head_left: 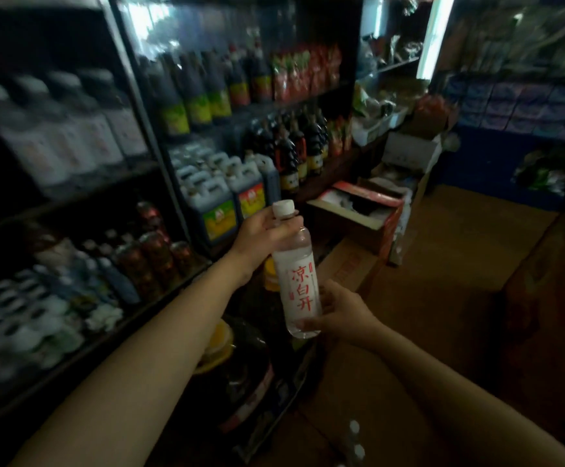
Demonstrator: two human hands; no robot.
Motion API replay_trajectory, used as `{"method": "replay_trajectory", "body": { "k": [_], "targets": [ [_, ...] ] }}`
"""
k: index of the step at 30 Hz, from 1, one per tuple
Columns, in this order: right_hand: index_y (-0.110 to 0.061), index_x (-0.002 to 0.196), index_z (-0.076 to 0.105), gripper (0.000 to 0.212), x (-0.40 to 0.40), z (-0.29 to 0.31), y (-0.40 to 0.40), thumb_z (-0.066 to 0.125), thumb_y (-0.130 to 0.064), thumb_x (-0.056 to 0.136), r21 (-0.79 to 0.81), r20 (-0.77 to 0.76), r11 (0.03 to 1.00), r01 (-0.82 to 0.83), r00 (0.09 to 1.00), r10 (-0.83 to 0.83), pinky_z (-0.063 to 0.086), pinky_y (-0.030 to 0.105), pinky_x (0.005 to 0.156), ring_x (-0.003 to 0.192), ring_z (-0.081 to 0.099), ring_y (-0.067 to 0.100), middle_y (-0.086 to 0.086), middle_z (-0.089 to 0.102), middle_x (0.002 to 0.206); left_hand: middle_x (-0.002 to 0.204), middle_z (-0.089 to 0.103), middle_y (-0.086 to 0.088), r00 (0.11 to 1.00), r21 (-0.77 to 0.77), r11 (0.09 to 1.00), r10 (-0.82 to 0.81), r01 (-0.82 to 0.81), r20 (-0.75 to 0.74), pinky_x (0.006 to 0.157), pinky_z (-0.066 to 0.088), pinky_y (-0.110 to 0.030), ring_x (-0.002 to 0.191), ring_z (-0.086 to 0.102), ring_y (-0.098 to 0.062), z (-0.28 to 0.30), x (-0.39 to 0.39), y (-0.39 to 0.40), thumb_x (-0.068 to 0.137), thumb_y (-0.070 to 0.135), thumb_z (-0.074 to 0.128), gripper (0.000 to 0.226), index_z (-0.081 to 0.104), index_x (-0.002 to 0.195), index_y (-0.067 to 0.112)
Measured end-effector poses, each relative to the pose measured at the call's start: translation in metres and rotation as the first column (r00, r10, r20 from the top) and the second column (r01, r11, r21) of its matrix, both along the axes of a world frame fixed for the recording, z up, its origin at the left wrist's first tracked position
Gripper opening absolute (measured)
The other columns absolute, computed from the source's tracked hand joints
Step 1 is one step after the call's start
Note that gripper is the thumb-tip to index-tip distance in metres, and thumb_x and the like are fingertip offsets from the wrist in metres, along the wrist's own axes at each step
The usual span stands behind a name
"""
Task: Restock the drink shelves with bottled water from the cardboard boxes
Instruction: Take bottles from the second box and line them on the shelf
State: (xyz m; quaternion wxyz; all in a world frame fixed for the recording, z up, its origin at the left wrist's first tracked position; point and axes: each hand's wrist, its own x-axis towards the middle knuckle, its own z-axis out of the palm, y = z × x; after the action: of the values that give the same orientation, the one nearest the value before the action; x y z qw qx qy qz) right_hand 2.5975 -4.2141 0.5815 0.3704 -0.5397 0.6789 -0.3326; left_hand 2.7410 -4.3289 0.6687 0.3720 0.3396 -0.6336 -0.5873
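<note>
Nearest the camera, white bottle caps (354, 426) show dimly at the bottom edge, between the two forearms; what holds them is too dark to tell. Above them, the right hand (343, 313) grips the base of a clear water bottle (296, 281), thumb across the front and fingers curled behind. The bottle stands nearly upright in mid-air, slightly tilted, its white label carrying red characters. The left hand (264, 232) holds the bottle's neck and shoulder, fingers wrapped just below the white cap (283, 207). Directly behind the bottle, large dark jugs with yellow lids (218, 345) sit low beside the shelving. To the left, the shelf unit (173, 183) carries blurred rows of bottles and cans. Beyond the hands, a closed cardboard box (348, 264) lies on the floor, and further back an open red-and-white carton (358, 210). Farthest, dark sauce bottles (294, 146) fill the rear shelves.
</note>
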Motion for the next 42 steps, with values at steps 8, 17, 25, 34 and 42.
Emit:
{"method": "replay_trajectory", "body": {
  "k": [8, 17, 25, 34, 42],
  "targets": [
    [-0.026, 0.116, 0.053, 0.064, 0.087, 0.131, -0.037, 0.088, -0.032, 0.063, -0.141, 0.012, 0.984, -0.106, 0.994, 0.109, 0.053, 0.017, 0.069, 0.091, 0.062, 0.004, -0.015, 0.061, 0.096, 0.103, 0.069, 0.001, 0.973, -0.063, 0.973, 0.226, -0.223, 0.039, 0.071, 0.052, -0.027, 0.093, 0.067, -0.014, 0.145, 0.091, -0.004, 0.076, 0.025, 0.077, 0.032, 0.064, 0.104, 0.017],
    [-0.02, 0.109, 0.059, 0.063, 0.195, 0.161, -0.095, 0.091, -0.035, 0.057, -0.203, 0.017, 0.942, -0.266, 0.961, 0.275, 0.058, 0.032, 0.081, 0.09, 0.066, 0.008, -0.008, 0.068, 0.102, 0.086, 0.074, 0.0, 0.886, -0.092, 0.881, 0.462, -0.464, -0.039, 0.072, 0.051, -0.022, 0.086, 0.07, -0.015, 0.173, 0.206, -0.021, 0.077, 0.024, 0.077, 0.01, 0.071, 0.079, 0.016],
    [-0.023, 0.108, 0.06, 0.063, 0.313, 0.167, -0.179, 0.092, -0.034, 0.054, -0.223, 0.044, 0.919, -0.325, 0.938, 0.343, 0.056, 0.02, 0.075, 0.088, 0.067, 0.006, -0.008, 0.069, 0.099, 0.104, 0.066, 0.014, 0.899, -0.153, 0.908, 0.412, -0.39, 0.149, 0.077, 0.053, -0.023, 0.098, 0.062, -0.003, 0.181, 0.339, -0.074, 0.078, 0.024, 0.076, 0.032, 0.062, 0.105, 0.035],
    [-0.013, 0.118, 0.058, 0.059, 0.415, 0.162, -0.271, 0.087, -0.02, 0.067, -0.176, 0.052, 0.909, -0.378, 0.919, 0.392, 0.045, 0.004, 0.059, 0.086, 0.059, 0.003, -0.01, 0.061, 0.097, 0.102, 0.069, 0.011, 0.85, -0.196, 0.863, 0.498, -0.466, 0.174, 0.087, 0.055, -0.035, 0.098, 0.066, -0.008, 0.17, 0.435, -0.159, 0.068, 0.019, 0.084, 0.041, 0.066, 0.103, 0.033],
    [-0.015, 0.114, 0.054, 0.049, 0.458, 0.149, -0.346, 0.081, -0.018, 0.072, -0.082, -0.059, 0.925, -0.37, 0.929, 0.366, 0.04, 0.008, 0.06, 0.092, 0.056, 0.007, -0.008, 0.058, 0.098, 0.106, 0.067, 0.014, 0.814, -0.253, 0.84, 0.534, -0.479, 0.231, 0.074, 0.049, -0.009, 0.093, 0.06, 0.009, 0.154, 0.463, -0.219, 0.068, 0.02, 0.084, 0.054, 0.063, 0.118, 0.024]
  ]
}}
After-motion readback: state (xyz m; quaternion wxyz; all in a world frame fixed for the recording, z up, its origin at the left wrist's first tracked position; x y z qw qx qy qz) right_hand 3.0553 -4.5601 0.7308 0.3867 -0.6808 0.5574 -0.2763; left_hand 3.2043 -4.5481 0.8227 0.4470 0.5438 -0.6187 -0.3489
